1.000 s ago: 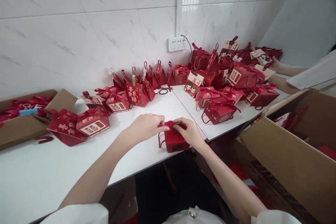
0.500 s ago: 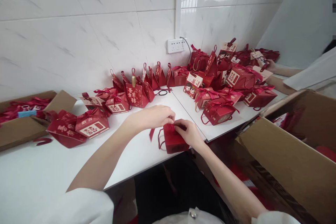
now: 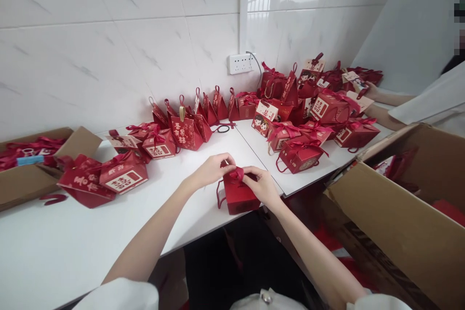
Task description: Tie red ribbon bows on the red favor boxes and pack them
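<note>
Red cardboard gift box (image 3: pixel 241 199) looks light and crushable, best steadied by its sides; left hand (image 3: pixel 215 169) and right hand (image 3: pixel 266 187) pinch its probably soft, slippery red fabric ribbon (image 3: pixel 239 173).

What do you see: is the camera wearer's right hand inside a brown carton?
No, the right hand is at the red ribbon on top of the red box.

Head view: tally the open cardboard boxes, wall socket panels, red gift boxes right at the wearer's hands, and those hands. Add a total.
Open cardboard boxes: 2
Wall socket panel: 1
Red gift box: 1
Wearer's hands: 2
Total: 6
</note>
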`<state>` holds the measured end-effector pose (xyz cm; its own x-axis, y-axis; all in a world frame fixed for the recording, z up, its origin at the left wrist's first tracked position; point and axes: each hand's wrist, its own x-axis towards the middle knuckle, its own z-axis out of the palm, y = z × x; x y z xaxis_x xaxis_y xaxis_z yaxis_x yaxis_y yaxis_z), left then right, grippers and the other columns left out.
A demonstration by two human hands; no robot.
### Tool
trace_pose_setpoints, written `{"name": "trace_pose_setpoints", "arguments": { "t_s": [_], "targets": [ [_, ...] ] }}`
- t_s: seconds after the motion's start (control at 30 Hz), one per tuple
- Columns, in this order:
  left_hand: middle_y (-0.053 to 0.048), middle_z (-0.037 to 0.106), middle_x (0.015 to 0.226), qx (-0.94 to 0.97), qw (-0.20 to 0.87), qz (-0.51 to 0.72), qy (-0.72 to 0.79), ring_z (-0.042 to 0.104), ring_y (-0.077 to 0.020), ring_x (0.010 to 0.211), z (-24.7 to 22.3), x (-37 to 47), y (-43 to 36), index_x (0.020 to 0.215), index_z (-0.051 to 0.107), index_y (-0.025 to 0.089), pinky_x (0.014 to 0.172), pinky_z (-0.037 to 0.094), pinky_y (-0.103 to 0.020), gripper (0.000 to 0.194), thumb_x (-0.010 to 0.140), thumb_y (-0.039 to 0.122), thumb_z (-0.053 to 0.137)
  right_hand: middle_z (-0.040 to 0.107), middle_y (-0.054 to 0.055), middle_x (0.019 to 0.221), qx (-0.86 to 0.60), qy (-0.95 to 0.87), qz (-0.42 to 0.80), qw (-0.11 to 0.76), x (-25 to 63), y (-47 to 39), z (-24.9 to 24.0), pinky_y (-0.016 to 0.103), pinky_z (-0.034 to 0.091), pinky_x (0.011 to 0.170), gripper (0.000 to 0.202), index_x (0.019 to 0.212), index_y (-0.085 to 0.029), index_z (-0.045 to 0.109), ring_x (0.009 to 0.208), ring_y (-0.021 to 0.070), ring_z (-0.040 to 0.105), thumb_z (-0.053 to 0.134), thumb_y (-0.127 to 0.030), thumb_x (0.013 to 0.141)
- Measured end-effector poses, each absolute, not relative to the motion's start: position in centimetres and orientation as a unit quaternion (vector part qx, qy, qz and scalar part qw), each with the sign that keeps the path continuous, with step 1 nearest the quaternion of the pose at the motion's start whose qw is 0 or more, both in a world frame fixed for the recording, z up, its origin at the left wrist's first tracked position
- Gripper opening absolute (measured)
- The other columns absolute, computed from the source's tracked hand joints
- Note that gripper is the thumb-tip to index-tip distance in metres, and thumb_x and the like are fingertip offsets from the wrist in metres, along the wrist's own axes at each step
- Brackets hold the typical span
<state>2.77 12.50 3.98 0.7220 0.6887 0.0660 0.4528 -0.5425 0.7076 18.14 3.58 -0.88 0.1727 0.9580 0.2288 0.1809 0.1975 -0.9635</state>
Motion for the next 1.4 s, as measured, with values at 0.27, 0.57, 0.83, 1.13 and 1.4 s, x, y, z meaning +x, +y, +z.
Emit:
{"name": "trace_pose_setpoints", "arguments": {
  "t_s": [0.27,0.57,0.83,1.13,1.4],
  "targets": [
    [-0.004,0.062,0.089,0.844,0.354,0.233,0.328,0.054,-0.0188,0.09,2.4,2.1,8.9,0.076,0.063,0.02,0.084,0.043,-0.033,0.014,0.082,0.027,0.053,0.071,0.007,0.081,-0.564,-0.504,0.345,0.556,17.7,3.2,-0.3,0.034,0.05,0.078,0.014,0.076,-0.017,0.067,0.08,0.021,0.065,0.061,-0.029,0.073],
    [-0.005,0.059,0.095,0.745,0.449,0.296,0.395,0.053,-0.0204,0.096,1.5,3.1,7.4,0.072,0.065,0.02,0.082,0.043,-0.033,0.03,0.087,0.038,0.047,0.068,0.004,0.08,-0.562,-0.55,0.323,0.527,18.0,3.0,0.1,0.034,0.048,0.076,0.009,0.075,-0.02,0.062,0.078,0.0195,0.062,0.058,-0.028,0.074],
    [-0.004,0.056,0.099,0.726,0.51,0.288,0.36,0.051,-0.0204,0.1,1.1,3.4,7.7,0.064,0.064,0.019,0.087,0.039,-0.033,0.03,0.084,0.036,0.049,0.068,0.001,0.077,-0.528,-0.608,0.379,0.456,19.9,4.0,0.1,0.031,0.047,0.073,0.013,0.077,-0.02,0.063,0.075,0.0167,0.061,0.055,-0.029,0.08],
    [-0.005,0.058,0.096,0.715,0.492,0.339,0.363,0.054,-0.0192,0.093,0.8,3.7,7.0,0.058,0.062,0.018,0.087,0.041,-0.033,0.031,0.083,0.03,0.049,0.062,0.005,0.082,-0.559,-0.649,0.152,0.494,20.0,1.5,0.4,0.035,0.047,0.076,0.007,0.079,-0.02,0.061,0.082,0.0199,0.059,0.059,-0.026,0.083],
    [-0.005,0.059,0.1,0.764,0.397,0.342,0.377,0.052,-0.0203,0.098,0.6,3.3,6.4,0.066,0.064,0.019,0.088,0.041,-0.036,0.032,0.089,0.029,0.044,0.066,0.003,0.079,-0.516,-0.714,-0.065,0.469,18.6,0.2,-0.7,0.037,0.041,0.078,0.013,0.081,-0.022,0.066,0.074,0.0164,0.058,0.056,-0.019,0.088]
  ]
}}
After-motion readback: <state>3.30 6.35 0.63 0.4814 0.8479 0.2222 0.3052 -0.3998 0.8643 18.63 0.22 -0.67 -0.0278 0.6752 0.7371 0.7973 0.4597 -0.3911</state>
